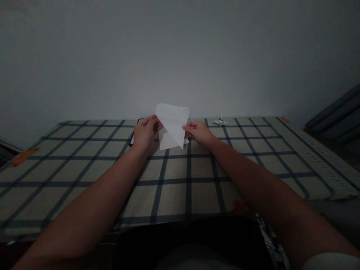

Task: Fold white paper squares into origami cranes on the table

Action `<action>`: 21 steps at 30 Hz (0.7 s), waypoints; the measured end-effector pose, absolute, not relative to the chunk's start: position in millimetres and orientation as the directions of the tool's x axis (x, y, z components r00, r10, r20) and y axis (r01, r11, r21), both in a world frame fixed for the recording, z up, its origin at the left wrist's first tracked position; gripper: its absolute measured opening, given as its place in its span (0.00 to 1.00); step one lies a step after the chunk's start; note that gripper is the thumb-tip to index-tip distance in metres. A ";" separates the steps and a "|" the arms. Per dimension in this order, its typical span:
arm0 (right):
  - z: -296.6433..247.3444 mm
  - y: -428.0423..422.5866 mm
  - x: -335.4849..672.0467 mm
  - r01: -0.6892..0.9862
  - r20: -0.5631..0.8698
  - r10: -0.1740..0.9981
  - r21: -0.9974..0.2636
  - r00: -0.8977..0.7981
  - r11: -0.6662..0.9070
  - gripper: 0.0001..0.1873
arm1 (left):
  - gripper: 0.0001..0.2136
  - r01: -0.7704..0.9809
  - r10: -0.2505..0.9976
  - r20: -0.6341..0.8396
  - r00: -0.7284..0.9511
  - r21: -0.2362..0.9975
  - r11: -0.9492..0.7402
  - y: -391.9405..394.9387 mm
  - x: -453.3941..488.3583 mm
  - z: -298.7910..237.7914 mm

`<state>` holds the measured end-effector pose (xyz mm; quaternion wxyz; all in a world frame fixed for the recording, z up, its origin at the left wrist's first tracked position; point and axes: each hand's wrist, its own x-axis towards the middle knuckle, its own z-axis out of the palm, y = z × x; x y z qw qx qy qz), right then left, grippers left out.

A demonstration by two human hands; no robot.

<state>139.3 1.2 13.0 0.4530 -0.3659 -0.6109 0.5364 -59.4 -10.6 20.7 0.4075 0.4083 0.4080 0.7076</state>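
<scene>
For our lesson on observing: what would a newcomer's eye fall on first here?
The white paper held by the left hand and right hand, at the centre, stands out first. The checked cloth spreads below, and a small white object sits near the wall, right of the hands.

Appears to be a room in a home. Indicated by a checked cloth (pixel 174 172) with orange trim (pixel 24 156), spread flat up to a plain grey wall (pixel 180 52), and by dim indoor lighting.

The checked tablecloth (pixel 174 167), a grey wall (pixel 180 56) behind it, carries a phone (pixel 131 141) and, at its left edge, an orange patch (pixel 24 157).
</scene>
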 end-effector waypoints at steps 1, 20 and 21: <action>12.9 1.4 139.6 -0.044 0.161 0.936 -0.987 -0.314 0.155 0.11 | 0.09 -0.254 0.909 0.245 -0.337 0.906 -0.338 -10.6 -59.9 20.8; 15.3 -1.5 137.6 -0.006 0.124 0.913 -0.991 -0.388 0.132 0.09 | 0.08 -0.115 0.876 0.315 -0.365 0.918 -0.379 -10.4 -56.3 14.8; 15.8 -1.6 137.4 0.010 0.115 0.914 -0.992 -0.390 0.129 0.10 | 0.08 -0.117 0.871 0.315 -0.376 0.917 -0.382 -10.5 -56.0 15.0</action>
